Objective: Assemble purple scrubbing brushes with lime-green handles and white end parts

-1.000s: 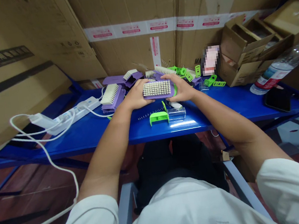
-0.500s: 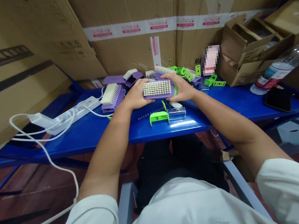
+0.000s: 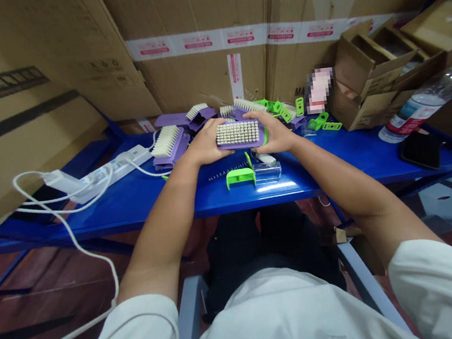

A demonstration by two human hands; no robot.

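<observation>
Two bare hands, the left hand (image 3: 207, 143) and the right hand (image 3: 274, 133), are closed around a purple brush (image 3: 241, 144). It is clasped by its long sides from both ends, with the fingers curled over its edges and its white bristles turned upward. Whether the blue table (image 3: 144, 206) is touched by the brush cannot be told. A green piece (image 3: 266, 135) is seen at the brush's end, against the right hand.

Just below the grip, a green clip (image 3: 240, 177) and a clear plastic box (image 3: 267, 173) are laid side by side, with a thin bristle strip (image 3: 222, 173) left of the clip. Beyond the grip, further purple brushes (image 3: 168, 146) are heaped near the left hand, and green clips (image 3: 280, 111) are scattered past the right hand. Left of the grip, a white power strip (image 3: 117, 168) is placed with its cables. Right of the grip, a plastic bottle (image 3: 415, 110) and a phone (image 3: 420, 150) are set.
</observation>
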